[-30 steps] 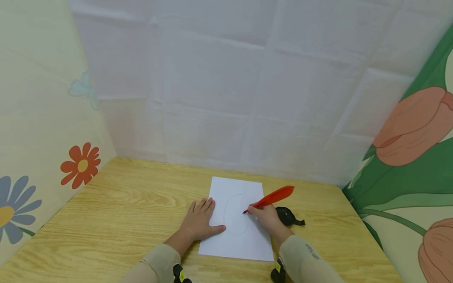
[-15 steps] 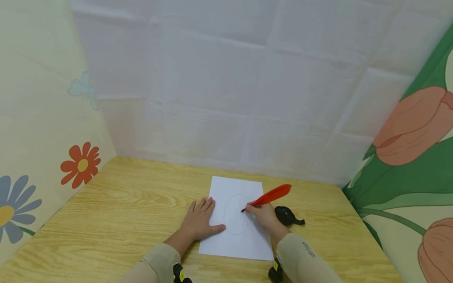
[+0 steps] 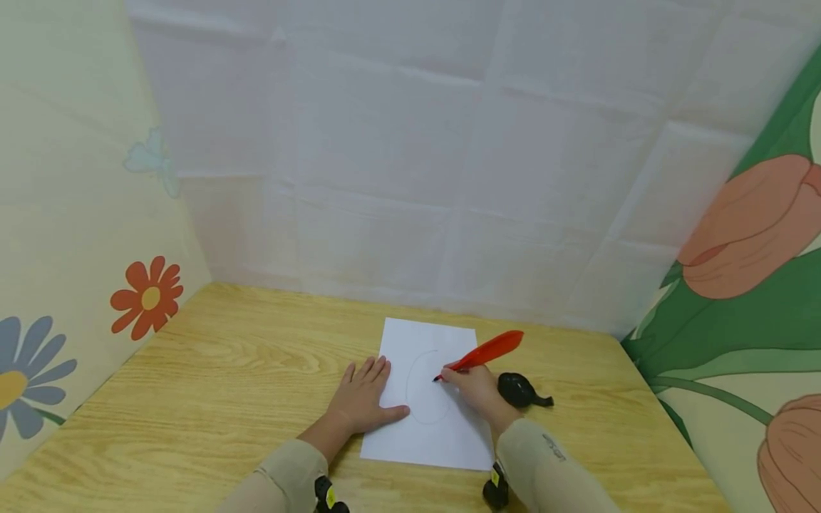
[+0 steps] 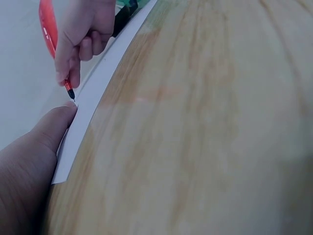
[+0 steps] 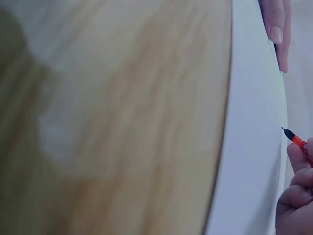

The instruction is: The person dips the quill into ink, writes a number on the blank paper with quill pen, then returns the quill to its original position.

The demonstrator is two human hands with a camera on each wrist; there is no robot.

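Note:
A white sheet of paper (image 3: 426, 445) lies on the table, with a faint, thin curved line like an open oval drawn on it. My left hand (image 3: 362, 402) rests with spread fingers on the paper's left edge, its thumb reaching inward. Between thumb and fingers, my right hand (image 3: 476, 390) pinches a red feather-shaped pen (image 3: 494, 349), leaning up to the right. In the right wrist view the pen's black tip (image 5: 289, 133) is at the paper; whether it touches is hard to tell. The left wrist view shows the right hand (image 4: 88, 29) beyond the left thumb (image 4: 51, 125).
A rounded black object (image 3: 516, 390) with a narrow neck lies right of the paper, close to the right hand. The wood-grain table (image 3: 256, 356) meets a creased white sheet (image 3: 385, 178) at the back. Flower-printed panels stand at both sides. Dark devices sit at both wrists.
My right hand and the pen have shifted slightly left and away from me, the tip moving a short way over the paper. The left hand has stayed in place.

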